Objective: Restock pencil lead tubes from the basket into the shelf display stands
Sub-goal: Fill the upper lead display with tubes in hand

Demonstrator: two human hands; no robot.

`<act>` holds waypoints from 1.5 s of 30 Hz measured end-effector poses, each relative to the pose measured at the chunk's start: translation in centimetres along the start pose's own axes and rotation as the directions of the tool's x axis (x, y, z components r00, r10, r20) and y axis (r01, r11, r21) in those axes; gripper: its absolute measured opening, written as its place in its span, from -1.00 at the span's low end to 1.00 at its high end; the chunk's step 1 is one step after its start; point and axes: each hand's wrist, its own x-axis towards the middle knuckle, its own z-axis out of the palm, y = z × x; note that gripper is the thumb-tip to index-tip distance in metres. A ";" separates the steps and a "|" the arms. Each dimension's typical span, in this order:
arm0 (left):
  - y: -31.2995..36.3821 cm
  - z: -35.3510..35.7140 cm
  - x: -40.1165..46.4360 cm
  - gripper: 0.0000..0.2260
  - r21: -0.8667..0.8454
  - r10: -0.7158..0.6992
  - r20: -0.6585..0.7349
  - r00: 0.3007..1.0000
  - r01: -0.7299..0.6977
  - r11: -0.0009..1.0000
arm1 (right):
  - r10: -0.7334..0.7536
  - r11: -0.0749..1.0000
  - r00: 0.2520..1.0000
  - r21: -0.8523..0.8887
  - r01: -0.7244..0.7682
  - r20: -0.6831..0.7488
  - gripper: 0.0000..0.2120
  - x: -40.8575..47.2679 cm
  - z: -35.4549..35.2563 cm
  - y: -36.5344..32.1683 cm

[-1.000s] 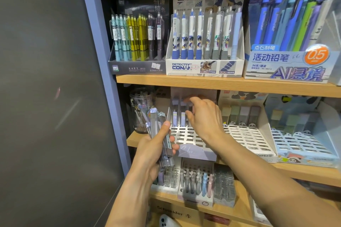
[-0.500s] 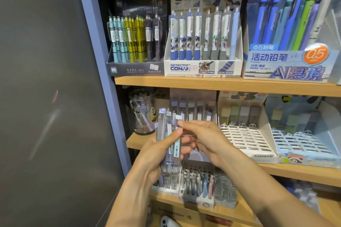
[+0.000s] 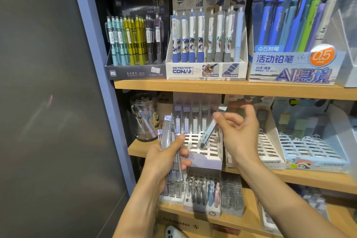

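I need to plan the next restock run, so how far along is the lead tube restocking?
Done: a back row of tubes stands in the white slotted stand. In hand: the right hand angles one tube toward the slots; the left hand holds a bundle of tubes. Left: most front slots are empty. The basket isn't visible.

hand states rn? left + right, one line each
Left hand: grips a bundle of lead tubes, upright.
Right hand: pinches a single lead tube, tilted over the white slotted stand.
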 end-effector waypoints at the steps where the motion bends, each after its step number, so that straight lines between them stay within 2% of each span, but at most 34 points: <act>1: -0.1 0.0 0.0 -0.67 0.010 0.011 -0.004 1.000 -0.011 1.000 | -0.068 0.997 0.998 -0.025 0.068 -0.008 -0.62 0.1 -0.2 0.1; 5: 0.0 0.3 -0.2 -0.73 0.016 0.058 0.032 0.998 -0.059 0.998 | -0.273 0.958 0.962 -0.091 0.273 0.022 -0.75 0.4 -0.2 0.3; 10: 0.0 0.6 -0.3 -0.77 0.018 0.074 0.069 0.995 -0.076 0.997 | -0.359 0.912 0.923 -0.156 0.378 0.139 -0.80 0.7 0.1 1.0; 16: 0.1 0.5 -0.1 -0.73 -0.025 0.053 0.052 0.997 -0.052 0.998 | -0.393 0.883 0.896 -0.187 0.431 0.208 -0.75 1.1 -0.5 1.1; 19: 0.0 0.5 -0.2 -0.69 -0.023 0.051 0.057 0.997 -0.050 0.998 | -0.398 0.852 0.891 -0.273 0.447 0.218 -0.80 1.5 -0.7 1.3; 22: -0.2 0.6 -0.2 -0.67 -0.016 0.060 0.052 0.997 -0.059 0.998 | -0.414 0.765 0.880 -0.435 0.475 0.234 -0.76 2.4 -0.5 1.1; 26: -0.4 0.7 -0.1 -0.65 -0.013 0.074 0.050 0.996 -0.074 0.997 | -0.426 0.681 0.855 -0.516 0.519 0.298 -0.78 3.3 0.2 0.5; 33: -0.3 0.9 -0.3 -0.68 -0.045 0.088 0.046 0.995 -0.086 0.995 | -0.408 0.673 0.841 -0.504 0.540 0.355 -0.84 4.0 0.3 0.0; 39: -0.2 0.5 -0.2 -0.73 -0.083 0.077 0.053 0.996 -0.073 0.994 | -0.360 0.742 0.848 -0.431 0.513 0.389 -0.83 4.0 -1.1 1.0; 45: -0.4 0.4 -0.1 -0.72 -0.070 0.088 0.053 0.995 -0.084 0.994 | -0.428 0.647 0.807 -0.485 0.589 0.407 -0.88 4.0 -0.5 1.5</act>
